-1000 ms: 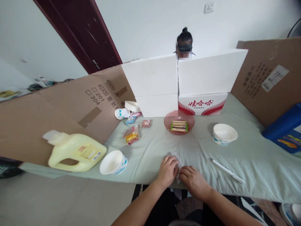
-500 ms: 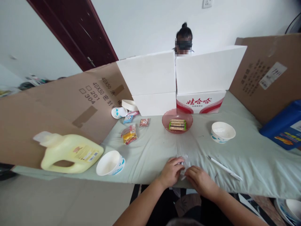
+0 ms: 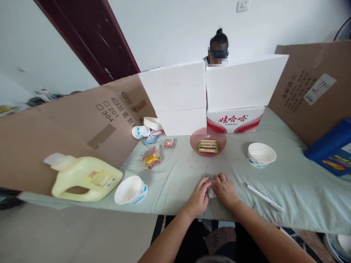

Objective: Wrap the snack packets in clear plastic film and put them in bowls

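A small, crumpled piece of clear plastic, like a bag or wrapper, lies on the cloth near the table's front edge. My left hand grips its left side with curled fingers. On the other side, my right hand has its fingers bent down onto the plastic, partly hiding it. Just beyond both hands stands a pink translucent bowl holding several wrapped bars. A white pen rests to the right of my right hand.
Paper bowls stand at left and right. Snack packets lie left of the pink bowl. A yellow jug and a blue bottle flank the table. White boxes and cardboard wall it; a person is behind.
My right hand has moved forward and its fingers now reach over the plastic. The plastic is gathered lower and more compactly between my hands. The view has shifted slightly.
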`<action>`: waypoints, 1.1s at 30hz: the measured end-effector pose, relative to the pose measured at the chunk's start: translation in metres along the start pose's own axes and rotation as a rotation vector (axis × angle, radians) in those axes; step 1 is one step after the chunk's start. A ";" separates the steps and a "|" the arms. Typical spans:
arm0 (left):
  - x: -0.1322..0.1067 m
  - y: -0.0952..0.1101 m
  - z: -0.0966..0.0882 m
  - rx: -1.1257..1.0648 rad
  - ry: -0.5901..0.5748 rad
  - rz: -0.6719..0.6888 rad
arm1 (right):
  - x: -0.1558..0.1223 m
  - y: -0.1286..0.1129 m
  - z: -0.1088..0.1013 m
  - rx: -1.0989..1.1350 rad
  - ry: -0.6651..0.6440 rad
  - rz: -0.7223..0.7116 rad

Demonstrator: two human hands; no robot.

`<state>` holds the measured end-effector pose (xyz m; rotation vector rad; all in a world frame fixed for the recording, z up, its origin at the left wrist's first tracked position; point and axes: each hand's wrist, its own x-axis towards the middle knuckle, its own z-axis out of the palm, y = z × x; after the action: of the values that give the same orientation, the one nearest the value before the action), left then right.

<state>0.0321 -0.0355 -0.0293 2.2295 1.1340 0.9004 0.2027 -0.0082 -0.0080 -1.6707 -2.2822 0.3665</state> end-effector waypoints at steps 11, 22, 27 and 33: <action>0.011 0.016 0.000 -0.466 0.280 -0.496 | -0.013 -0.001 -0.007 0.563 0.120 -0.081; 0.023 0.056 0.017 -0.530 0.534 -0.531 | -0.027 -0.022 0.005 0.801 0.330 0.220; 0.022 0.051 0.025 -0.449 0.624 -0.566 | -0.032 -0.022 0.008 0.839 0.393 0.211; 0.017 0.036 0.022 -0.455 0.578 -0.560 | -0.037 -0.013 0.007 0.844 0.332 0.229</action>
<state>0.0746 -0.0435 -0.0142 1.2153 1.5042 1.4074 0.1996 -0.0473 -0.0125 -1.3844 -1.3876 0.8766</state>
